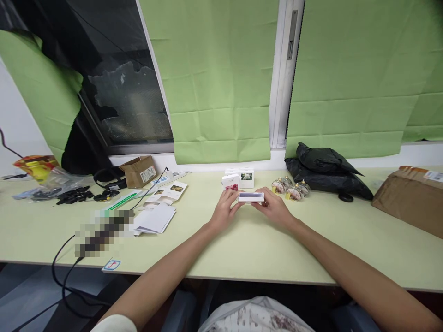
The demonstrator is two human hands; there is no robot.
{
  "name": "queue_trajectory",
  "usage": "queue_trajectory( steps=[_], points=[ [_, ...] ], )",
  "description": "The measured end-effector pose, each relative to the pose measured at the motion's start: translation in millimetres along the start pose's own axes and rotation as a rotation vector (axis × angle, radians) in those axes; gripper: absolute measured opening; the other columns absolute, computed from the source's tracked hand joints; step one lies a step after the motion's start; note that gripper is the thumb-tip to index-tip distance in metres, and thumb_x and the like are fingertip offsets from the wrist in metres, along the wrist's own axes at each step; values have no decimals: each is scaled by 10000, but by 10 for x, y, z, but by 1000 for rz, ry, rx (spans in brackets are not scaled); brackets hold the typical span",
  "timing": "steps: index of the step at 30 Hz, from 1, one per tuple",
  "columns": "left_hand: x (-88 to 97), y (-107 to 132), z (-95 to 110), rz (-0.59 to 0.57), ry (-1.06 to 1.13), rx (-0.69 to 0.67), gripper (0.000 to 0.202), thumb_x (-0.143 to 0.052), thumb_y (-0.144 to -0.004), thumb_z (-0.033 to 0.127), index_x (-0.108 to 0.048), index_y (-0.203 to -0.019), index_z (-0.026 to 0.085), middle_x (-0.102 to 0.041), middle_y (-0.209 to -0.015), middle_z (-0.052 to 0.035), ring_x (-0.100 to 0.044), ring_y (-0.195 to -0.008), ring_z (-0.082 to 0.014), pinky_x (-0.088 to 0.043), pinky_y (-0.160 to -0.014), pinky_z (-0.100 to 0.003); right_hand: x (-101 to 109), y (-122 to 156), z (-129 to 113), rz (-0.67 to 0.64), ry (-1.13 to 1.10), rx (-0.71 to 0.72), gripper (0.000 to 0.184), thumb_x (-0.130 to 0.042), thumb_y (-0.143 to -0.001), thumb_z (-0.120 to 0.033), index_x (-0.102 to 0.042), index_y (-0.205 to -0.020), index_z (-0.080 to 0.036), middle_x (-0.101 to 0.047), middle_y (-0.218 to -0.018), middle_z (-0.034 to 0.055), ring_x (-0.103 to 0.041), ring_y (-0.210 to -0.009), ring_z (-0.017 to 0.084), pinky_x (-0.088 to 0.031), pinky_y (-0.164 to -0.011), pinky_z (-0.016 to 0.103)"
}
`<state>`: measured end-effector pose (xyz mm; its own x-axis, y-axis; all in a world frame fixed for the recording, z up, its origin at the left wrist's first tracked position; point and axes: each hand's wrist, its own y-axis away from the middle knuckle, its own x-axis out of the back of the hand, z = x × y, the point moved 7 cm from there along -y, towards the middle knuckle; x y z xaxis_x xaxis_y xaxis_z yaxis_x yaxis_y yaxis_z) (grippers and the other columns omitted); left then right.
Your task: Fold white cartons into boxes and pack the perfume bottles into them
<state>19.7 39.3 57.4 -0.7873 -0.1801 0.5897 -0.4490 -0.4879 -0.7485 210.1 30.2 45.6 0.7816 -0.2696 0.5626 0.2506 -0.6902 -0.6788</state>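
Observation:
A small white box (251, 198) is held level between my two hands above the middle of the table; its near side shows a bluish-purple inside. My left hand (224, 210) grips its left end, thumb below and fingers on top. On the right end, my right hand (274, 207) pinches it the same way. Just behind stand small white cartons (247, 180), one with a flower picture, and a pink-printed carton (230, 181). Several round ornaments in clear wrap (294, 190) lie to the right of my right hand.
Black plastic bags (325, 173) and a large brown carton (411, 198) occupy the right side. Flattened white cardboard (155, 217), printed sheets (173, 191), an open brown box (139, 171), black parts (74, 195) and cables (64, 276) lie left. Green curtains (221, 83) hang behind.

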Motion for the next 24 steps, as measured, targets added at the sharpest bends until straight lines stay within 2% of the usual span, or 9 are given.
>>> queue_trajectory(
  steps=[5, 15, 20, 24],
  points=[
    [-13, 6, -23, 12, 1, 1, 341, -585, -1028, 275, -587, -1368, 298, -639, -1199, -86, -570, -1183, -256, -493, -1001, -421, 1, 2, -1, -11, 0, -12, 241, -594, -1009, -448, -621, -1163, -265, -654, -1050, 53, -605, -700, 173, -521, -662, 324],
    [-12, 20, -66, 8, 17, 44, 228, -669, -978, 276, -614, -1198, 254, -657, -1098, -69, -584, -1098, -243, -501, -943, -390, -3, 3, -72, -62, -24, 27, 248, -458, -1072, -335, -562, -1294, -293, -630, -1241, 80, -669, -1018, 237, -539, -818, 343],
    [-12, 24, -62, 13, -3, 36, 273, -638, -995, 273, -617, -1268, 274, -653, -1135, -77, -583, -1119, -252, -507, -936, -395, -1, 3, -38, -66, -19, -2, 219, -489, -1062, -355, -580, -1252, -297, -635, -1184, 63, -667, -962, 228, -533, -784, 329],
    [-7, 24, -40, 0, -13, 4, 382, -594, -1006, 193, -591, -1367, 317, -648, -1211, -74, -566, -1182, -259, -499, -974, -413, -4, 2, 17, -71, 18, -11, 228, -565, -1023, -344, -585, -1242, -286, -615, -1117, 59, -650, -916, 226, -521, -729, 315]
  ],
)
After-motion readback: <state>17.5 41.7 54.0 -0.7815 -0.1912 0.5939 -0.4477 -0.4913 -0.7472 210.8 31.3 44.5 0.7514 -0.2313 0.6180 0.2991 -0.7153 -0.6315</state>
